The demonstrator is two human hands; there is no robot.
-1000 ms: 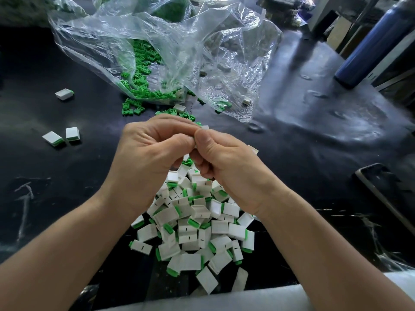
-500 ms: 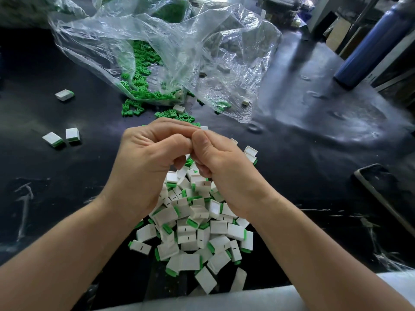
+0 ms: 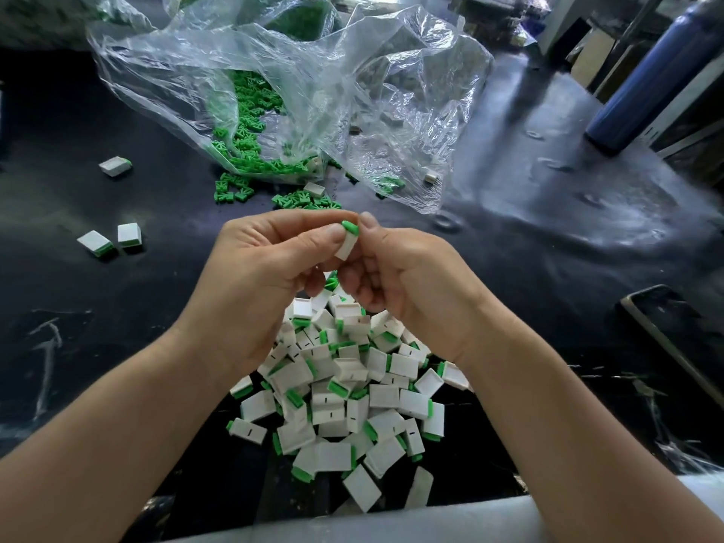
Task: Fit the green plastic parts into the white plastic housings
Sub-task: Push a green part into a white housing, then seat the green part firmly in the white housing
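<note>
Dozens of loose green plastic parts (image 3: 250,123) lie inside the crumpled clear plastic bag (image 3: 313,84) on the dark table (image 3: 548,237), and some spill out at its mouth; no writing can be read anywhere. Both hands, the left hand (image 3: 258,280) and right hand (image 3: 407,276), pinch one white plastic housing with a green end (image 3: 348,241) between their fingertips, the other fingers curled, above the heap of white housings with green ends (image 3: 344,393).
</note>
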